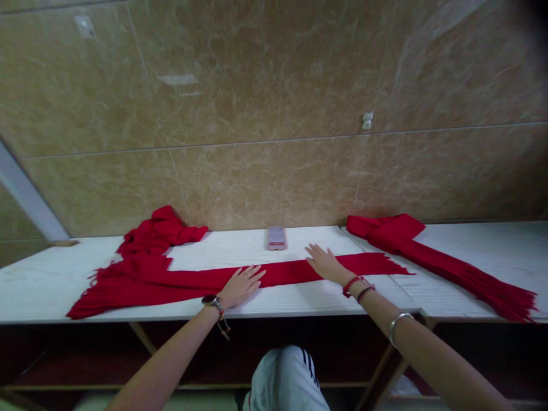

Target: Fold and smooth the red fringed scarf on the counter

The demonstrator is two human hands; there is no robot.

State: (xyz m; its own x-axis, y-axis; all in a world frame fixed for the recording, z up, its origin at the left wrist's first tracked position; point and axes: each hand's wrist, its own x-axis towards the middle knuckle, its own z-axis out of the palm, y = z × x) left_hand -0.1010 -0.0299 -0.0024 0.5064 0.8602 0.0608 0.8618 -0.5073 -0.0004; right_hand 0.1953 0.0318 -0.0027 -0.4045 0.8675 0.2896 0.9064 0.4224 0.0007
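Observation:
A long red scarf (188, 285) lies stretched across the white countertop, its fringed end to the right. My left hand (242, 285) rests on its middle part with fingers spread. Further right, my right hand (324, 262) is over the scarf, palm down with its fingers apart. At the left the scarf meets a bunched red cloth (156, 234); whether they are one piece I cannot tell. Another red scarf (445, 265) lies folded at the right, its fringe toward the counter's front edge.
A phone (276, 238) lies on the white countertop (299, 299) near the tiled wall (265, 182). Small white fixtures are on the wall. Open shelves (85, 357) show below the counter, and my knee (285, 377) is in front of them.

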